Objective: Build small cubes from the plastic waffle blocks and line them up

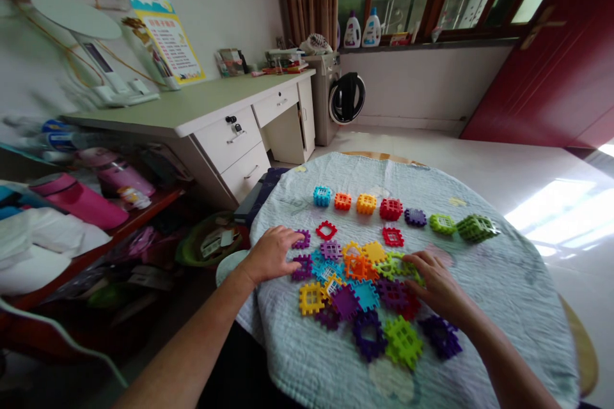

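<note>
A pile of flat, notched plastic building tiles in several colours lies on a round table. At its left side my left hand (pixel 271 255) is open, thumb and fingers apart, beside two purple tiles (pixel 302 267); its fingertips seem to touch them. My right hand (pixel 435 278) reaches in from the right, open, with its fingertips at a lime green tile (pixel 396 265). Between the hands lie an orange tile (pixel 357 266), a light blue tile (pixel 366 295) and a yellow tile (pixel 311 298). Nearer me are a dark purple tile (pixel 369 335) and a green tile (pixel 403 340).
Behind the pile stands a row of assembled cubes, among them a blue cube (pixel 322 196), a red cube (pixel 391 209) and a longer dark green block (pixel 477 228). A pale cloth (pixel 499 307) covers the table. A desk (pixel 230 102) and a cluttered shelf (pixel 158 204) are to the left.
</note>
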{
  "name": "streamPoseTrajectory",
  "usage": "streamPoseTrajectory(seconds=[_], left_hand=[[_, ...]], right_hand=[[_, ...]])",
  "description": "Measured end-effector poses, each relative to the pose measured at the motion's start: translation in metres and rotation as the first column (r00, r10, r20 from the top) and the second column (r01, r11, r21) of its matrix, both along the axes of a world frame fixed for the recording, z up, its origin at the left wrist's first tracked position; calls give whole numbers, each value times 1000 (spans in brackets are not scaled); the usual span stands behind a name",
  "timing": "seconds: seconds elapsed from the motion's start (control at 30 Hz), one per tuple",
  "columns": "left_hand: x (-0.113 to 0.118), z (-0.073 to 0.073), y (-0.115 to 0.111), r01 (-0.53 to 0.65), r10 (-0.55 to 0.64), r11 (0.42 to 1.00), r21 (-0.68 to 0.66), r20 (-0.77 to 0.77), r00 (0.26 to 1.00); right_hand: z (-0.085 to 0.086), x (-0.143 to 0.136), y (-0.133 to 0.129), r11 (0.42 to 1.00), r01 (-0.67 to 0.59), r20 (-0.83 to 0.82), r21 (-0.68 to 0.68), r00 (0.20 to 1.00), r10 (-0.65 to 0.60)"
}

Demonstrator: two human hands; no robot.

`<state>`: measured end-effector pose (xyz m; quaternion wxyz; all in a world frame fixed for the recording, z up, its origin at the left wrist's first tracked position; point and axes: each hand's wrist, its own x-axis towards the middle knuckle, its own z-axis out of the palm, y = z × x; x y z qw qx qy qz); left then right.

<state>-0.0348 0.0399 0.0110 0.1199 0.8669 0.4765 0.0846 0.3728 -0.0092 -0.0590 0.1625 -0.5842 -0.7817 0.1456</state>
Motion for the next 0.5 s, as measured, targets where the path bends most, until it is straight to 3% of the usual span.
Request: streamPoseTrajectory(seconds=[0.1,0.3,0.5], left_hand=[[3,-4,-1,70,-71,995,-67,-3,997],[11,-19,-14,74,-77,993,-91,-32,996],[0,-9,6,-50,50,998,28,-4,999]], right_hand=[[-1,0,1,1000,-1,-7,-4,1000,1],[-1,0,1,1000,1,-4,-3,1000,-1],[1,-1,0,1000,8,8,-19,1000,-8]])
